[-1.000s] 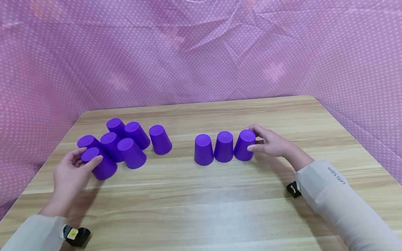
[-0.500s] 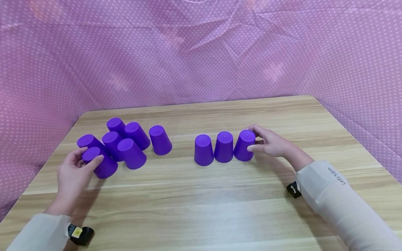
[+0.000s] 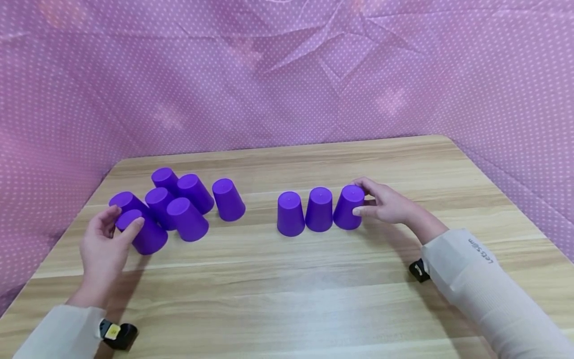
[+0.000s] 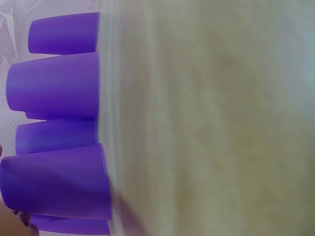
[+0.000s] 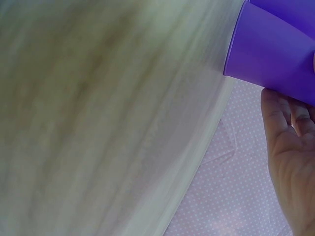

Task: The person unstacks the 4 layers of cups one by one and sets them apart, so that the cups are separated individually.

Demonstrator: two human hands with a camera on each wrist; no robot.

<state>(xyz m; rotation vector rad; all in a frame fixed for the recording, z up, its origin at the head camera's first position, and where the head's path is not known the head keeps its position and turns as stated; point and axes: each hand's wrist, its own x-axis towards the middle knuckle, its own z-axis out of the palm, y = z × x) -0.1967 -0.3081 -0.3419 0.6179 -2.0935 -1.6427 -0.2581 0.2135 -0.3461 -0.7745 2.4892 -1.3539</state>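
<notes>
Several purple cups stand upside down in two groups on the table in the head view. At the left group, my left hand (image 3: 105, 244) has thumb and fingers about the top of the nearest purple cup (image 3: 150, 239); that cup (image 4: 56, 184) stands on the table in the left wrist view. Three cups form a row right of centre. My right hand (image 3: 387, 203) holds the row's right-end cup (image 3: 349, 209) from its right side, thumb in front and fingers behind. In the right wrist view, fingers lie along this cup (image 5: 270, 54); some fingertips are hidden.
A middle cup (image 3: 319, 212) and a left-end cup (image 3: 290, 217) make up the rest of the row. One cup (image 3: 229, 202) stands slightly apart from the left cluster. Pink dotted cloth (image 3: 287, 89) hangs behind the wooden table (image 3: 278, 299).
The left hand and its cup have shifted slightly away from the person, with the wrist moving a little right. The right hand and the row of three stay put.
</notes>
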